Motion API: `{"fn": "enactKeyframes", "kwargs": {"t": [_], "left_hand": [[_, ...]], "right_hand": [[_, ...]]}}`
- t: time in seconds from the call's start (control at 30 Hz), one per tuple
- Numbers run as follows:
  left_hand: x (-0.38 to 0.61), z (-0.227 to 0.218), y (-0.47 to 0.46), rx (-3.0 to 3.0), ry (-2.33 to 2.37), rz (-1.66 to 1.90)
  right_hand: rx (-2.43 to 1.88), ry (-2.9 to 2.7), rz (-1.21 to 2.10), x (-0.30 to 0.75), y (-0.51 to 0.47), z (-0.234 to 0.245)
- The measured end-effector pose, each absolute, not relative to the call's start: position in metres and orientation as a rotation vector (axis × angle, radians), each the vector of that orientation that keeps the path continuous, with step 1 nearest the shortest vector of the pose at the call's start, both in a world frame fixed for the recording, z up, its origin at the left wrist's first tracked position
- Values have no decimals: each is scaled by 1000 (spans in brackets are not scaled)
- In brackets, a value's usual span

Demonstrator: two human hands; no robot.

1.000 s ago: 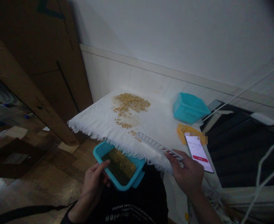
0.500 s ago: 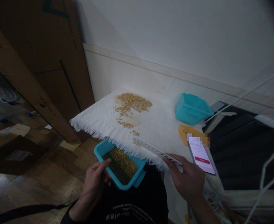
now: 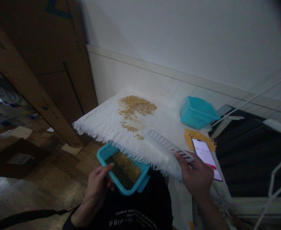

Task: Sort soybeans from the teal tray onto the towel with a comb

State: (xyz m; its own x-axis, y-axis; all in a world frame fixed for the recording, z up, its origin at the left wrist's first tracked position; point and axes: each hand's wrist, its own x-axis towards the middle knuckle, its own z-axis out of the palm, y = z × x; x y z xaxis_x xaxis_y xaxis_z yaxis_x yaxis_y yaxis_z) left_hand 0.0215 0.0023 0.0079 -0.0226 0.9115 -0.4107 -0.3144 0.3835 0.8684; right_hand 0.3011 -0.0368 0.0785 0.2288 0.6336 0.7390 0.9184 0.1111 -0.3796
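My left hand grips the near left rim of a turquoise plastic basket, thumb over the edge. Yellow soybeans lie in it beside a heap of small dark green beans or grains. The basket sits below the table's fringed cloth edge. My right hand is closed on one end of a flat white slotted plastic strip, held tilted just over the cloth. More soybeans are spread on the white tablecloth, with a few close to the strip's far end.
At the table's right stand a second turquoise basket, an orange cloth-like piece and a phone showing a timer. Large cardboard rises at the left. A white wall backs the table, and white cables cross on the right.
My right hand has moved a little right with the slotted strip, turning its flat face up. The few soybeans that lay by the cloth edge are gone from there. My left hand stays put.
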Motion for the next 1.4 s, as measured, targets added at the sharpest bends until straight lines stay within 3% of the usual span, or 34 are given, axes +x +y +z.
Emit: {"fn": "enactKeyframes", "kwargs": {"t": [1.4], "left_hand": [[18, 9, 2, 674, 1207, 1102]], "right_hand": [[-1611, -1534, -157, 294, -23, 87]]}}
